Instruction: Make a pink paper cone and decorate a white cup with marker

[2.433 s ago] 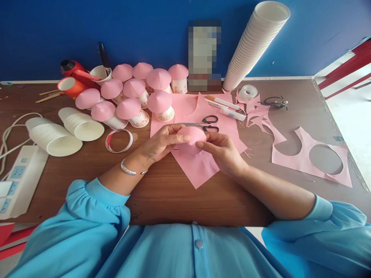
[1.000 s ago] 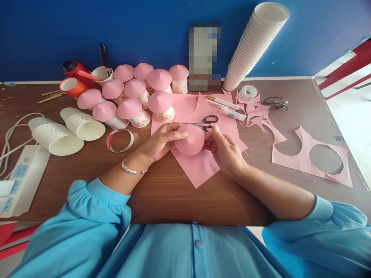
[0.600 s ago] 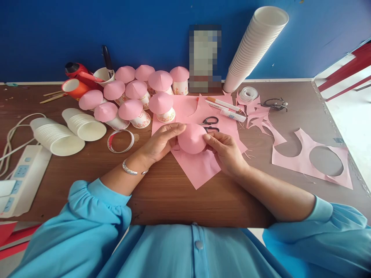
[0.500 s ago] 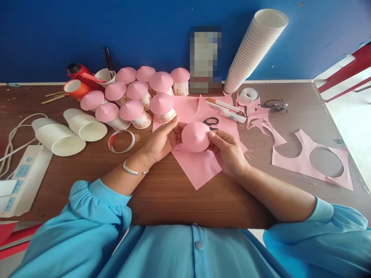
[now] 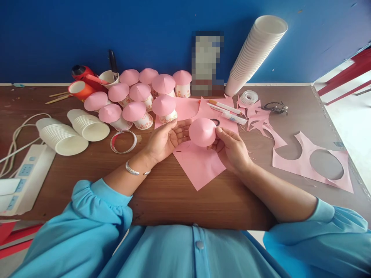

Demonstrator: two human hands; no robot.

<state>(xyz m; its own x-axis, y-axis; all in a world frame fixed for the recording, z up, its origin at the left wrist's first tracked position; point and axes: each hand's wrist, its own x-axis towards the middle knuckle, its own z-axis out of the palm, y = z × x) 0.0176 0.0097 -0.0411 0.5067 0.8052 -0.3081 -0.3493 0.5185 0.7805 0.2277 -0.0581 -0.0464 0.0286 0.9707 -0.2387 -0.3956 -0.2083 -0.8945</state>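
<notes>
Nearest to us: our blue sleeves and shirt front, at the table's (image 5: 162, 200) near edge.

Item, left hand (image 5: 164, 141): palm turned up and toward the centre, fingers (image 5: 182, 133) loosely curled and partly spread. Their tips lie just beside the left rim of the pink paper cone (image 5: 202, 131); we cannot tell whether they touch it. A silver bracelet (image 5: 133, 171) sits on the wrist.

Item, right hand (image 5: 233, 148): thumb on the cone's right rim, the other fingers curled under and behind it, closed on the cone. The cone is held above the table between the two hands, its point tilted toward us.

Item, pink paper sheet (image 5: 199, 164): flat on the table, directly under the cone and hands.

Item, tape ring (image 5: 123, 141): left of the left hand, lying flat.

Item, two lying stacks of white cups (image 5: 74, 131): further left, beside a power strip (image 5: 20, 181).

Item, pink offcut (image 5: 313, 162) with a round hole: right, well apart from the hands.

Beyond the cone: a scissor handle (image 5: 215, 122) showing just behind it, two markers (image 5: 227, 112), and a cluster of pink-capped cups (image 5: 139, 98). Farthest: a tall leaning cup stack (image 5: 255, 52) against the blue wall.
</notes>
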